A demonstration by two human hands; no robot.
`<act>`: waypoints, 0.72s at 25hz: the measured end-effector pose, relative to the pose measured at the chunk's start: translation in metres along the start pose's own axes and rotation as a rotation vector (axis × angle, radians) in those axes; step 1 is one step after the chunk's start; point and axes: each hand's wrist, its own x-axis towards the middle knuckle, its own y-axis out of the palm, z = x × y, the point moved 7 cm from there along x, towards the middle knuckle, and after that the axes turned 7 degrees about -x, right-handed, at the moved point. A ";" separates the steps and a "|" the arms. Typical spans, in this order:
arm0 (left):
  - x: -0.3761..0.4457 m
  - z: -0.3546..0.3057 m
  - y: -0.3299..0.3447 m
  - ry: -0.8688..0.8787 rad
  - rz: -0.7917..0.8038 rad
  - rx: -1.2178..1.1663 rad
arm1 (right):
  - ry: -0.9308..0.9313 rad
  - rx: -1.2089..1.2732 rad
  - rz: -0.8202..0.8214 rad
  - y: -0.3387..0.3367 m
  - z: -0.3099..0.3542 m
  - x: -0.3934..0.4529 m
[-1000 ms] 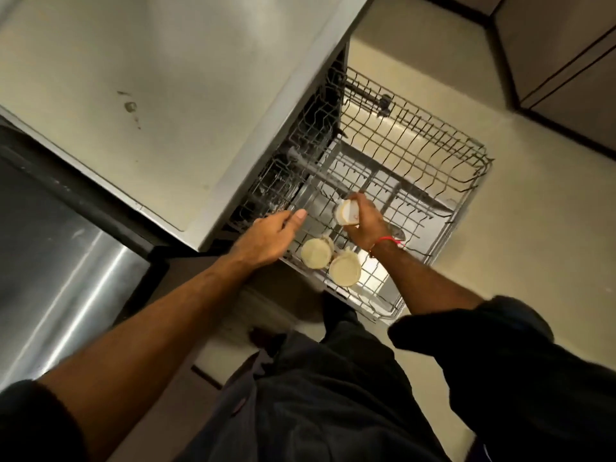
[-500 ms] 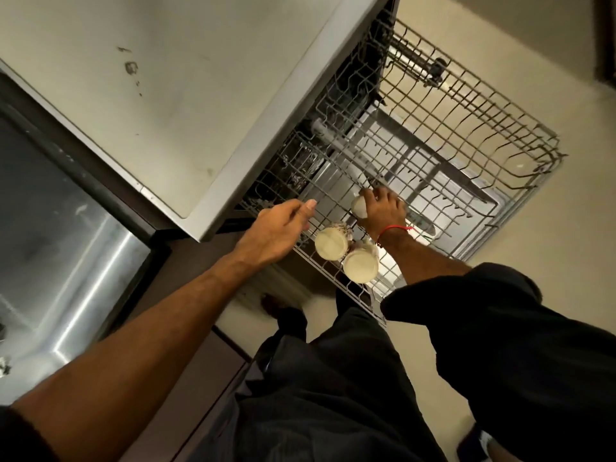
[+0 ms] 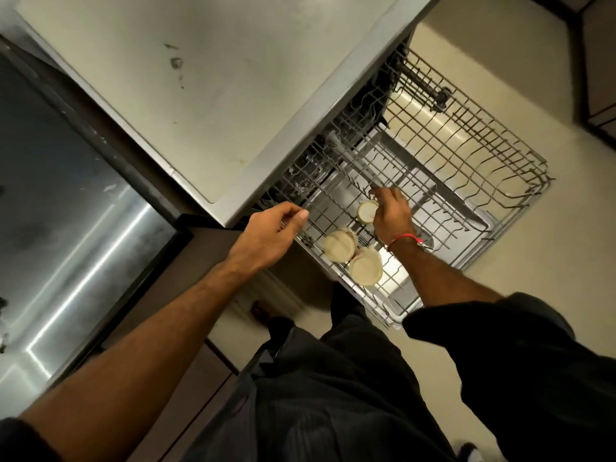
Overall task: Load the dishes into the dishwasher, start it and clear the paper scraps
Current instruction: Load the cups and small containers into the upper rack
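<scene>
- Head view: your left hand [image 3: 266,233] curls its fingers over the near edge of the pulled-out dishwasher rack [image 3: 466,155].
- Your right hand [image 3: 391,216], fingers bent, sits beside a small cup [image 3: 366,211] in the rack; whether it grips the cup, I cannot tell.
- Two more cups [image 3: 338,250] stand upside down at the rack's near side, touching each other.

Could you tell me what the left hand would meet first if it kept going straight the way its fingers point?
Probably the wire upper rack: the left hand already rests at its near edge, fingers pointing across its bare wires towards the small cup by the right hand. Depth is unclear.
</scene>
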 end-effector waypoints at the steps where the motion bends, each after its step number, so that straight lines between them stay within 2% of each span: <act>1: -0.007 0.003 -0.012 0.025 -0.053 -0.018 | -0.063 0.101 -0.057 -0.011 0.022 -0.004; 5: -0.053 0.026 -0.079 0.105 -0.319 -0.098 | -0.359 0.414 -0.078 -0.045 0.169 -0.035; 8: -0.098 0.058 -0.134 0.150 -0.522 -0.124 | -0.482 0.595 0.043 -0.035 0.286 -0.070; 14: -0.202 0.178 -0.243 0.055 -0.892 -0.240 | -0.352 0.801 0.648 0.071 0.477 -0.144; 18: -0.271 0.254 -0.294 -0.020 -1.089 -0.258 | -0.145 0.898 0.947 0.130 0.548 -0.192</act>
